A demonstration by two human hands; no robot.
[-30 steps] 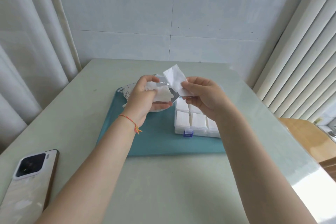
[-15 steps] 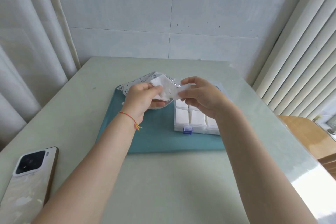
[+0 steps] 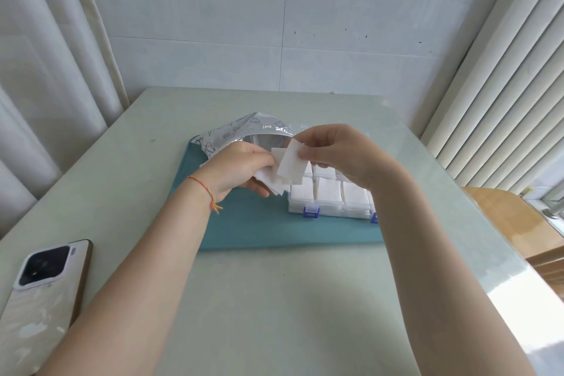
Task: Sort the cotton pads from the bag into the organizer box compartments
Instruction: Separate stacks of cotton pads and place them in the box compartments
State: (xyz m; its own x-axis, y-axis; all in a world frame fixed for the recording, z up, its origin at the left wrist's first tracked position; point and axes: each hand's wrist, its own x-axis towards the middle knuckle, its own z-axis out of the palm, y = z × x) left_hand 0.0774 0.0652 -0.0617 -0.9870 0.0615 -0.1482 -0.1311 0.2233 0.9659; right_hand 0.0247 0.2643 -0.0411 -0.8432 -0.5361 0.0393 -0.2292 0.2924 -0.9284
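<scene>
A silver printed bag (image 3: 241,131) lies open on the teal mat, its mouth facing me. My left hand (image 3: 244,166) grips a small stack of white cotton pads (image 3: 273,183) in front of the bag. My right hand (image 3: 338,154) pinches one white cotton pad (image 3: 291,166) by its upper corner, and it overlaps the stack. Just below and right of both hands stands the clear organizer box (image 3: 331,210) with blue latches. White pads fill its visible compartments; my right arm hides its right end.
A teal mat (image 3: 259,229) covers the middle of the pale green table (image 3: 274,299). A white phone (image 3: 39,293) lies face down at the near left edge. Curtains hang to the left and blinds to the right. A wooden surface (image 3: 512,217) sits lower right.
A second ago my right hand held one pad raised above the bag. Both hands then met at the bag mouth and have now dropped slightly toward the box, the pad against the left hand's stack.
</scene>
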